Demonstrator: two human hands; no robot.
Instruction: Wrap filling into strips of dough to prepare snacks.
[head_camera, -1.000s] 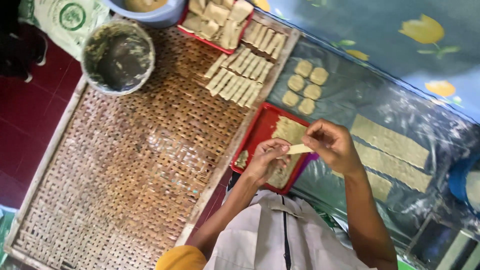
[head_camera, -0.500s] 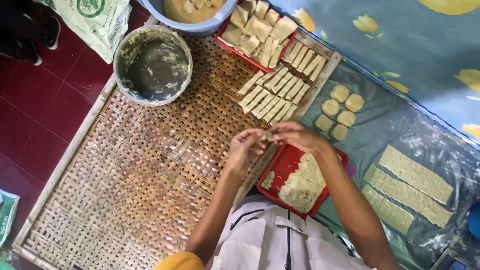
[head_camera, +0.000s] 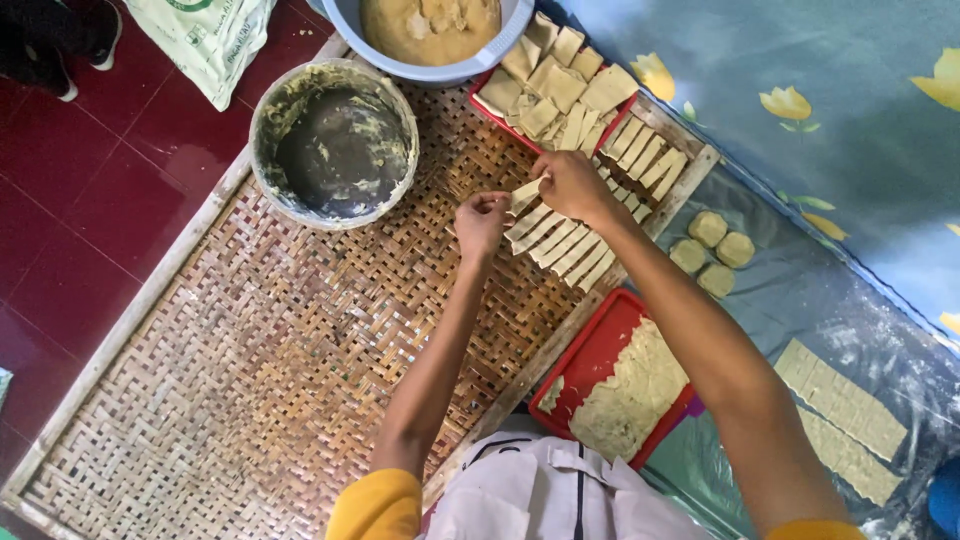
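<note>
**Both hands on one dough strip over the woven tray**

So the left hand (head_camera: 482, 220) and right hand (head_camera: 568, 185) are both pinching the same pale dough strip (head_camera: 524, 194), one at each end, fingers closed around it; the strip sits just above the woven bamboo tray (head_camera: 250, 370), right next to the row of finished strips (head_camera: 565, 245) already lying side by side on the weave; a second row of strips (head_camera: 645, 155) lies a bit further up near the tray's corner.

Around that: a red tray (head_camera: 590, 350) close to the person's body with a flat sheet of dough (head_camera: 632, 395) in it; another red tray stacked with cut dough squares (head_camera: 555, 85) at the top; a grubby round bucket (head_camera: 335, 140) sitting on the woven tray; a light blue bowl (head_camera: 430, 70) of yellowish filling above it; three small round dough pieces (head_camera: 715, 250) on the plastic sheet off to the right, plus long scored dough bands (head_camera: 845, 415) further right.
</note>
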